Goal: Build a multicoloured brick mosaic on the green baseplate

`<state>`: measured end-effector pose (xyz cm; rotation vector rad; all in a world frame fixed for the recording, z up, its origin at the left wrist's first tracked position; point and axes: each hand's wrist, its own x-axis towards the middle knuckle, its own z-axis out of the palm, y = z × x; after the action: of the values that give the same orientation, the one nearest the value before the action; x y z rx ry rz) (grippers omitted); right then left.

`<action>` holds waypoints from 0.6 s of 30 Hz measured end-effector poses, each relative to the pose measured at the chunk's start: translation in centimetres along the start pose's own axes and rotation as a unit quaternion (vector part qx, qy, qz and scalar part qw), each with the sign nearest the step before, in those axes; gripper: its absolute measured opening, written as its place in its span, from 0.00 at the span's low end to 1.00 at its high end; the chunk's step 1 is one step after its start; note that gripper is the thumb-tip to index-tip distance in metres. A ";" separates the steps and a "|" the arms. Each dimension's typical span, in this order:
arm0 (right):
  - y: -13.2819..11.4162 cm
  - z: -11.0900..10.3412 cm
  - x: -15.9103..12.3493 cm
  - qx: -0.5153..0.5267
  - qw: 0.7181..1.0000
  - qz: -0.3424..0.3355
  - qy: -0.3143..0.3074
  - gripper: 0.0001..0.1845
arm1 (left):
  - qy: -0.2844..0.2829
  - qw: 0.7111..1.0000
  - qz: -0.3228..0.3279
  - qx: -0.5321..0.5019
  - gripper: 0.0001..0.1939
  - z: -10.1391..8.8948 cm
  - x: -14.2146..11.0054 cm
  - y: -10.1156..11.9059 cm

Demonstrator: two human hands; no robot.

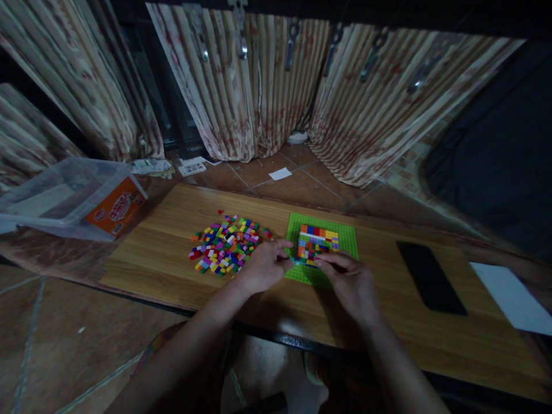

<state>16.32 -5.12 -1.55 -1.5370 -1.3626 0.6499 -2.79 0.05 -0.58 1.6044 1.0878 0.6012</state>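
Orange label (116, 208), blurred lettering (121, 206), fingers (340, 261) at bricks (317, 237)

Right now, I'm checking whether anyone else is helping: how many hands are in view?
2: the left hand between the loose brick pile and the green baseplate; the right hand at the assembled bricks' near side. No other hand shows.
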 end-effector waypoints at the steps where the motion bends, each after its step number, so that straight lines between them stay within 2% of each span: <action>1: 0.2 0.0 0.0 -0.017 1.000 -0.013 -0.004 0.09 | 0.007 1.000 -0.005 0.014 0.23 0.0 0.0 -0.1; 5: 0.9 0.5 0.3 -0.072 0.996 -0.050 -0.002 0.08 | 0.012 0.998 -0.011 0.054 0.23 0.2 0.0 -0.2; 14: 1.4 1.3 1.0 -0.179 0.977 -0.117 0.020 0.09 | -0.035 0.994 -0.001 0.108 0.26 0.4 -0.1 0.1; 18: 1.3 1.0 0.8 -0.222 0.964 -0.143 0.009 0.11 | -0.050 0.991 -0.003 0.124 0.28 0.4 -0.3 0.4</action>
<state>16.22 -3.92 -3.00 -1.6329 -1.7572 0.1521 -2.49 -0.38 -0.30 1.8243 1.1259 0.3877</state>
